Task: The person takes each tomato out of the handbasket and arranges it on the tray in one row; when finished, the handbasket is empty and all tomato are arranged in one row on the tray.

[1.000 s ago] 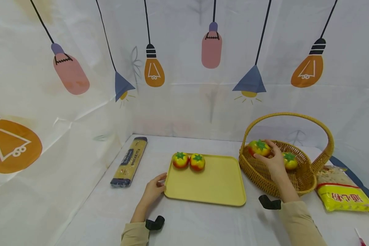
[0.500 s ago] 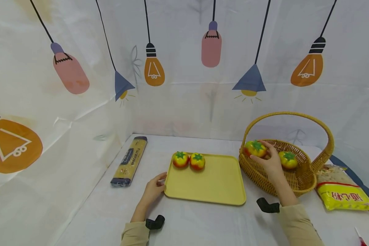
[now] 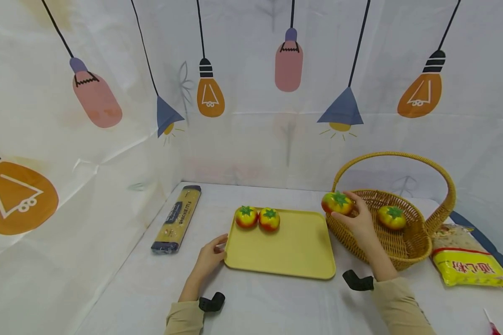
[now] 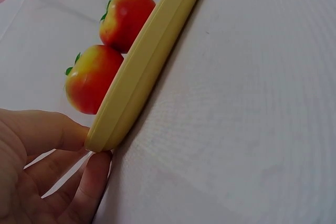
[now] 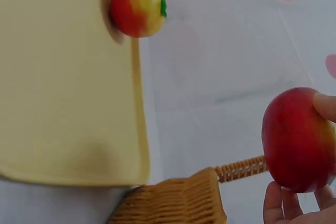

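Note:
My right hand (image 3: 362,224) holds a red-and-yellow tomato (image 3: 335,204) with a green star-shaped top, thumb and fingers around it. It is raised over the left rim of the wicker basket (image 3: 339,228). Inside the basket lies another tomato (image 3: 391,217). Two more tomatoes, a left one (image 3: 246,217) and a right one (image 3: 269,219), sit side by side in the far left corner of the yellow tray (image 3: 293,251). At the tray's left edge, my left hand (image 3: 209,258) pinches the rim, with fingers above and below it in the left wrist view.
A spaghetti packet (image 3: 178,221) lies left of the tray. Right of the basket is a yellow-and-clear food bag (image 3: 469,265). The basket's tall handle (image 3: 396,154) arches over it. A small red-and-white object (image 3: 491,323) is at the lower right edge.
My right hand has lifted the tomato leftward from inside the basket to above its left rim. The left hand and the tray have stayed in place.

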A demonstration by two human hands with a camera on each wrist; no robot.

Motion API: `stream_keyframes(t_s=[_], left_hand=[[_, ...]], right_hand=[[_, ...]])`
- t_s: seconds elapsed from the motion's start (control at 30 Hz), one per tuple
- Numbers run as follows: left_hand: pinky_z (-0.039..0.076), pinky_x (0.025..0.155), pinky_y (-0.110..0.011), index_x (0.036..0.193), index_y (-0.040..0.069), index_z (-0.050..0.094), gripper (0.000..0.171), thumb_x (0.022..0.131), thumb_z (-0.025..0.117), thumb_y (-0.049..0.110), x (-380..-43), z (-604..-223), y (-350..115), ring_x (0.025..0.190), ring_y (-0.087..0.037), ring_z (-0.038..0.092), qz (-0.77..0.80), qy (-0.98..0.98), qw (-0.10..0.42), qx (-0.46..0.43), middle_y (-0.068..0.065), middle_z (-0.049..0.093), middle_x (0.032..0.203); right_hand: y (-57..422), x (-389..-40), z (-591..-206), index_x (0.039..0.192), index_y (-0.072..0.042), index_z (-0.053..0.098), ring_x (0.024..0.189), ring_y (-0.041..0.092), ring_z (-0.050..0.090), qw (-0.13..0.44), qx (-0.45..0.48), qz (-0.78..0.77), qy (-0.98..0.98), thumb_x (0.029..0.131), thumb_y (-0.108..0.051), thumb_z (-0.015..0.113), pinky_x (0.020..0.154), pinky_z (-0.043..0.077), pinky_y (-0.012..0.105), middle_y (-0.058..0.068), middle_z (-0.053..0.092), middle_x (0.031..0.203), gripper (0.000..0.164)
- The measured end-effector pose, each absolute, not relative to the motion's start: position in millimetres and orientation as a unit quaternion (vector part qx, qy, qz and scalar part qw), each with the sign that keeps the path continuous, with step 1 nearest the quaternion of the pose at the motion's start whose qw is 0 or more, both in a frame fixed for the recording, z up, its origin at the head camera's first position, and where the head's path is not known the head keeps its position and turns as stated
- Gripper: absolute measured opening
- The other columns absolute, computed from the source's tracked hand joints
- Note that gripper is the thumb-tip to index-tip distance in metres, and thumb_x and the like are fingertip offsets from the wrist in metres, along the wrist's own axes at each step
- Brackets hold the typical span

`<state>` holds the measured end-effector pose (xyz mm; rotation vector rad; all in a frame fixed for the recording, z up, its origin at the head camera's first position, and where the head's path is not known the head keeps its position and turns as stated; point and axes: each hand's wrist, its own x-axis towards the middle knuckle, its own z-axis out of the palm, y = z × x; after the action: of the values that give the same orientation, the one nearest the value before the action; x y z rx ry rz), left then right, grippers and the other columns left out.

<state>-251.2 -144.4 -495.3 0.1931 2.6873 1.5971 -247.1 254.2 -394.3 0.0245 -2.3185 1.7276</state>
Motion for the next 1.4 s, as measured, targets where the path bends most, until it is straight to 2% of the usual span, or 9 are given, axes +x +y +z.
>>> stream_keyframes(t_s=[0.37, 0.7, 1.1, 1.2, 1.4], left_hand=[[0.045, 0.062, -0.026, 0.129, 0.002, 0.052, 0.052, 0.078, 0.058, -0.005, -250, -495, -144, 0.079, -0.015, 0.055, 0.514, 0.856, 0.001, 0.061, -0.020, 0.058, 0.120], [0.047, 0.063, -0.027, 0.130, 0.004, 0.053, 0.052, 0.078, 0.057, -0.004, -251, -496, -144, 0.080, -0.016, 0.055, 0.516, 0.855, 0.003, 0.052, -0.018, 0.058, 0.120], [0.047, 0.063, -0.027, 0.129, 0.004, 0.053, 0.052, 0.078, 0.058, -0.004, -252, -497, -144, 0.080, -0.016, 0.056, 0.515, 0.855, 0.001, 0.058, -0.018, 0.059, 0.120], [0.047, 0.063, -0.026, 0.129, 0.004, 0.053, 0.052, 0.078, 0.058, -0.004, -252, -497, -145, 0.080, -0.016, 0.056, 0.516, 0.855, 0.001, 0.056, -0.018, 0.059, 0.120], [0.047, 0.064, -0.028, 0.129, 0.005, 0.053, 0.052, 0.078, 0.058, -0.004, -252, -498, -145, 0.080, -0.016, 0.056, 0.520, 0.853, 0.002, 0.051, -0.018, 0.058, 0.121]], right_hand=[[238, -255, -399, 0.142, -0.004, 0.028, 0.115, 0.020, 0.035, 0.118, 0.031, 0.607, -0.785, 0.082, -0.013, 0.069, 0.081, 0.036, 0.007, 0.016, 0.025, 0.141, 0.073], [229, -260, -405, 0.143, -0.006, 0.028, 0.126, 0.032, 0.030, 0.096, 0.045, 0.605, -0.789, 0.082, -0.014, 0.068, 0.080, 0.036, 0.008, 0.016, 0.021, 0.146, 0.074], [209, -269, -417, 0.141, -0.007, 0.031, 0.119, 0.031, 0.035, 0.068, 0.056, 0.606, -0.790, 0.081, -0.012, 0.070, 0.080, 0.039, 0.013, 0.017, 0.024, 0.143, 0.072], [204, -272, -421, 0.140, -0.007, 0.032, 0.120, 0.033, 0.035, 0.066, 0.062, 0.608, -0.789, 0.081, -0.009, 0.069, 0.083, 0.041, 0.020, 0.016, 0.023, 0.144, 0.070], [197, -277, -427, 0.140, -0.006, 0.033, 0.123, 0.037, 0.036, 0.063, 0.059, 0.599, -0.796, 0.080, -0.009, 0.070, 0.094, 0.039, 0.044, 0.017, 0.024, 0.145, 0.070]])
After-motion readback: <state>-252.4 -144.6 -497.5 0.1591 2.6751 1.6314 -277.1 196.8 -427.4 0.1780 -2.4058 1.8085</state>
